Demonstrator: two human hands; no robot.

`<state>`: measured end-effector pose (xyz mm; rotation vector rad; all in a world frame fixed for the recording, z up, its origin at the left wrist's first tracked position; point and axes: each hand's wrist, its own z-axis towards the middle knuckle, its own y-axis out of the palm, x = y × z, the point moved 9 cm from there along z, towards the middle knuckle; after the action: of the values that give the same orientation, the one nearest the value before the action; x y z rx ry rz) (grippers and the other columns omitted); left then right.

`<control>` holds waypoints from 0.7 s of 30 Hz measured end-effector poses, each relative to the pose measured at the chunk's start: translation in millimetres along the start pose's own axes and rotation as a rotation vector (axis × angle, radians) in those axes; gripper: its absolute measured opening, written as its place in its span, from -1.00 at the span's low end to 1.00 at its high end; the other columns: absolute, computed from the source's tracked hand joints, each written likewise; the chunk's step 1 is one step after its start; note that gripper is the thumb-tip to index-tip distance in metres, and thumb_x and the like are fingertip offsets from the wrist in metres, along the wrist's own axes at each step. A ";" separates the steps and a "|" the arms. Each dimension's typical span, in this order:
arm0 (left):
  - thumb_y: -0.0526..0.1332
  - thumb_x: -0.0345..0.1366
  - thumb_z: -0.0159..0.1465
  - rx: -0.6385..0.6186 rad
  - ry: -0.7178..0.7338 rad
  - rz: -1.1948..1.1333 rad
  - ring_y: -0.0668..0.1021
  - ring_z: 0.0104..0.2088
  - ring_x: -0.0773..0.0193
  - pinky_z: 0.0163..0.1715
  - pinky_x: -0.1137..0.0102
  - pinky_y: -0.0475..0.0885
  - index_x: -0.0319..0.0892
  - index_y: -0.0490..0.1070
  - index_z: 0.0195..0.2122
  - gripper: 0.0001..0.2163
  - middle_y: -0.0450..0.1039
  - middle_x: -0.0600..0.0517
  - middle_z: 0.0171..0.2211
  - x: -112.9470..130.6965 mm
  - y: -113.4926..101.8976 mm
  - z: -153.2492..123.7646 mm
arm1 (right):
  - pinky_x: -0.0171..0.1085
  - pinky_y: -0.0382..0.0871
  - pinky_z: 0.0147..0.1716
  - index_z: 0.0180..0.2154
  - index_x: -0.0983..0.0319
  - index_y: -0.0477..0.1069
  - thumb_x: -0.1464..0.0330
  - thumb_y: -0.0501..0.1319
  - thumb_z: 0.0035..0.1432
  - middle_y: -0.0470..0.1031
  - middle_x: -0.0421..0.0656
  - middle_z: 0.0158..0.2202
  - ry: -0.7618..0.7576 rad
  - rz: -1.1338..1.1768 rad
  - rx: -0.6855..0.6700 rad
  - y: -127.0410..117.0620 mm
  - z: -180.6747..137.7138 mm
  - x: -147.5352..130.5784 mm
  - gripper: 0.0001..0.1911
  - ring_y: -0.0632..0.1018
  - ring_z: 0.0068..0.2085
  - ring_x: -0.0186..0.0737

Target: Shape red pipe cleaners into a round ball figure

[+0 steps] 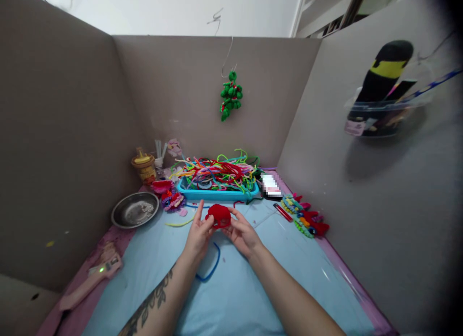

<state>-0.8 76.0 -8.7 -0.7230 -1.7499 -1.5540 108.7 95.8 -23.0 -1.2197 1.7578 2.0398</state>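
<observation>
A rounded red piece, seemingly made of fuzzy pipe cleaner, is held up between both hands over the middle of the table. My left hand pinches its left side with the thumb in front, while the index finger points up and away. On the other side my right hand has its fingers closed on the piece's right and lower edge. Below the hands a bent blue pipe cleaner lies on the light blue table cover. A short yellow pipe cleaner rests left of the hands.
Behind stands a blue tray heaped with coloured pipe cleaners. A metal bowl and a pink glue gun are at left. To the right lie a phone, a red tool and colourful fuzzy pieces. Grey partitions enclose the table.
</observation>
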 end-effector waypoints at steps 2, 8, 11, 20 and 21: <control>0.33 -0.35 0.09 -0.026 0.016 -0.010 0.57 -0.20 0.28 -0.17 0.39 0.41 -0.09 0.20 0.18 -0.39 0.55 -0.05 -0.15 0.6 1.5 0.4 | -0.31 0.43 -0.32 -0.09 0.12 0.29 0.37 0.33 -0.02 0.57 -0.20 -0.25 0.005 -0.001 0.004 1.5 -1.0 0.6 -0.58 0.58 -0.28 -0.28; 0.36 -0.36 0.03 0.026 0.009 -0.059 0.55 -0.15 0.21 -0.11 0.35 0.39 -0.21 0.51 -0.18 -0.71 0.54 -0.07 -0.14 -2.6 -5.6 3.3 | -0.30 0.40 -0.36 -0.11 0.11 0.34 0.32 0.30 0.00 0.55 -0.21 -0.22 0.024 -0.087 0.059 -3.2 -2.0 -4.8 -0.64 0.57 -0.31 -0.27; 0.35 -0.39 0.02 0.119 0.013 -0.127 0.57 -0.22 0.26 -0.18 0.39 0.43 -0.19 0.50 -0.20 -0.72 0.56 -0.04 -0.19 3.3 -16.9 6.7 | -0.32 0.36 -0.42 -0.20 0.14 0.41 0.35 0.32 -0.02 0.52 -0.17 -0.19 -0.015 -0.180 0.240 -23.2 -5.6 -30.3 -0.72 0.56 -0.28 -0.23; 0.23 -0.57 0.11 0.353 -0.025 -0.259 0.59 -0.33 0.41 -0.28 0.55 0.47 -0.13 0.40 -0.18 -0.72 0.54 0.04 -0.30 13.7 -49.1 15.2 | -0.29 0.33 -0.41 -0.31 0.16 0.43 0.20 0.29 0.00 0.50 -0.14 -0.29 -0.362 -0.641 0.321 15.9 -5.6 -143.5 -0.78 0.50 -0.26 -0.18; 0.22 -0.57 0.11 0.339 -0.037 -0.252 0.59 -0.32 0.38 -0.28 0.53 0.48 -0.13 0.39 -0.17 -0.72 0.54 0.02 -0.29 11.5 -47.1 15.4 | -0.29 0.34 -0.40 -0.32 0.18 0.44 0.21 0.28 0.00 0.50 -0.14 -0.30 -0.387 -0.782 0.295 29.3 7.7 -146.9 -0.79 0.50 -0.26 -0.17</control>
<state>-46.4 84.6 -29.5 -0.3766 -2.1282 -1.3542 182.0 147.2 97.3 -1.0832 1.0973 1.3791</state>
